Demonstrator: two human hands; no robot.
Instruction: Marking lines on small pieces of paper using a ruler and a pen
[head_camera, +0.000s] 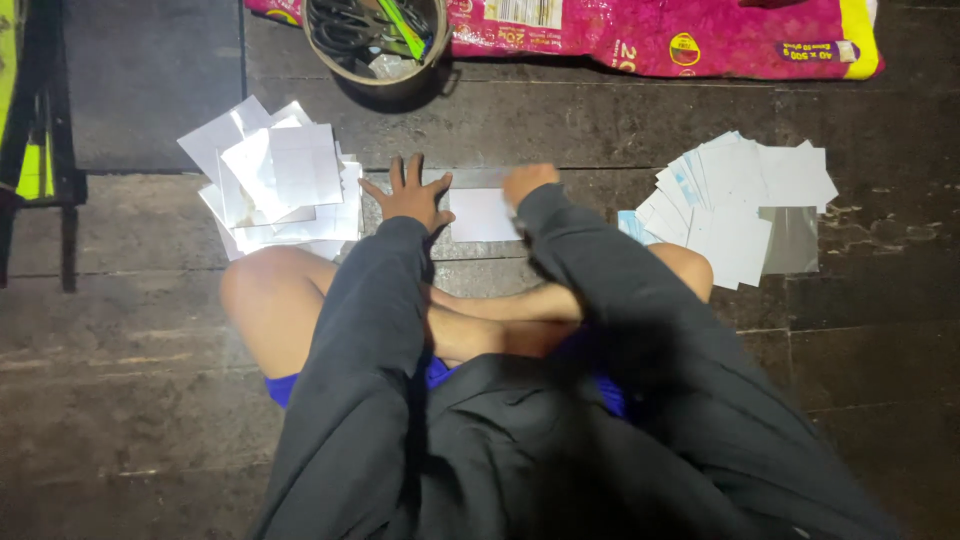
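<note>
1. The left hand (408, 195) lies flat on the dark wooden floor (150, 330) with all fingers spread wide. It holds nothing; its thumb side is just beside the left edge of the white sheet (482, 214).
2. The right hand (527, 183) is blurred. It looks curled into a loose fist at the top right corner of the same sheet, but I cannot tell if it really grips the paper or only presses on it.
3. The white sheet lies flat on the floor between the two hands, directly in front of the crossed bare legs of the person. A clear, shiny strip seems to lie under or around it, but this is hard to see.
4. On the person's left there is a loose pile of white sheets (280, 185), many of them overlapping and turned at different angles.
5. On the person's right there is a second, fanned pile of white sheets (735, 200), with a grey shiny piece (795, 240) at its right edge.
6. Farther away on the floor stands a round metal bowl (340, 60) with scissors (350, 25) and a green thing inside.
7. Just beside the bowl lies a long pink plastic package (700, 40).
8. Both arms are in dark grey sleeves.
</note>
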